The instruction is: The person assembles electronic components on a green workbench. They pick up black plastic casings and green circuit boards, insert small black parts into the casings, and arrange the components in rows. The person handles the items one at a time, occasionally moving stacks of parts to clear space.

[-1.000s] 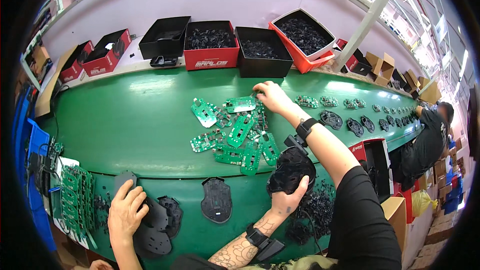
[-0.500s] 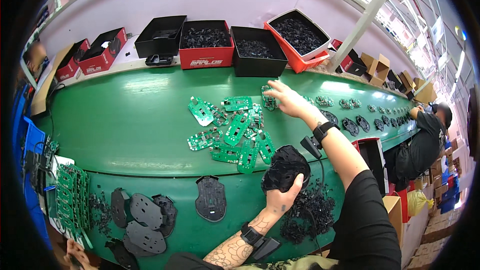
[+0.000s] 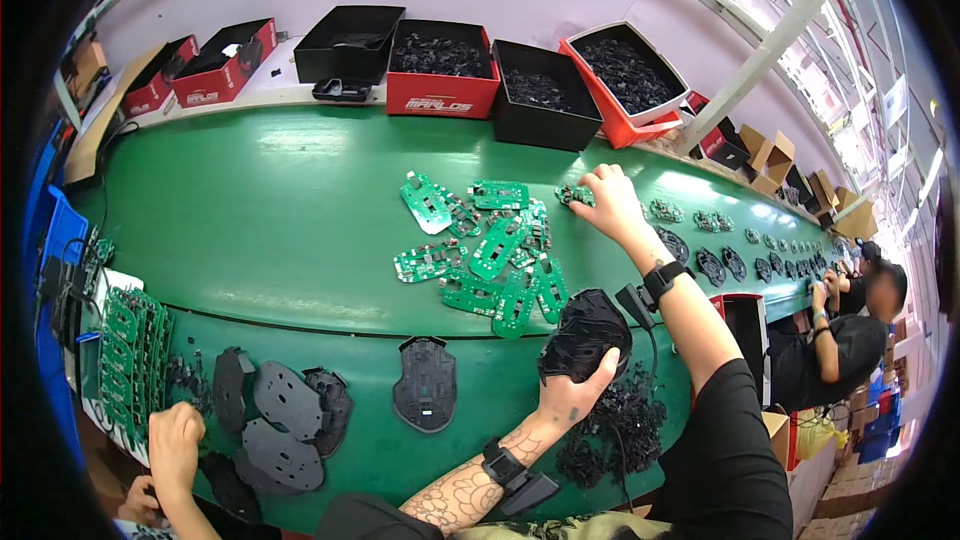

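Landmark: pile of green circuit boards (image 3: 490,255) on the green worktop (image 3: 250,230)
Left hand (image 3: 570,395): nearer than the pile and to its right, grip closed round a black mouse shell (image 3: 585,335)
Black base plate (image 3: 427,383): lies flat just nearer than the pile
Right hand (image 3: 612,202): at the pile's far right, grip pinched on a small green board (image 3: 576,196)
Bins of black parts (image 3: 545,90): beyond the pile, by the wall
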Motion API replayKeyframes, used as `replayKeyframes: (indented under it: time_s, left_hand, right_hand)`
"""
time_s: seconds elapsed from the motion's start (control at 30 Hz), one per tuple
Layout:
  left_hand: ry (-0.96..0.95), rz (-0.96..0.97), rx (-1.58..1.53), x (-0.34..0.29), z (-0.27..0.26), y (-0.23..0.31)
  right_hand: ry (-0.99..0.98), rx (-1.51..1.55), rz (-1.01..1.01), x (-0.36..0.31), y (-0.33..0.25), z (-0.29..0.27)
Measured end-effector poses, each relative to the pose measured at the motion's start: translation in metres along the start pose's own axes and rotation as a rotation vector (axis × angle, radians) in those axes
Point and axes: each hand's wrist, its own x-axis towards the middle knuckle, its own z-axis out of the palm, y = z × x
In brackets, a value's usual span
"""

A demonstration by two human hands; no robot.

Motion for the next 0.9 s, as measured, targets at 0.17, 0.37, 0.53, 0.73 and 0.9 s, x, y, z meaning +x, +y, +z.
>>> replayKeyframes:
  time_s: [0.17,0.37,0.53,0.73,0.9]
  left_hand:
    - [-0.020,0.012,0.002,-0.003,-0.005,-0.002]
    - [-0.028,0.068,0.044,-0.004,-0.005,-0.003]
    - [0.002,0.090,0.017,-0.005,-0.001,-0.007]
    - [0.021,0.250,0.179,-0.004,-0.009,-0.011]
    - [0.093,0.129,0.120,-0.001,-0.018,-0.007]
  right_hand:
    - [-0.301,0.458,-0.360,-0.003,-0.058,-0.023]
    - [-0.326,0.629,-0.328,-0.031,-0.095,0.000]
    - [-0.206,0.362,-0.301,-0.031,-0.135,0.011]
    - [0.023,0.535,-0.280,0.047,-0.169,0.057]
    - [-0.053,1.034,-0.247,0.098,-0.164,0.050]
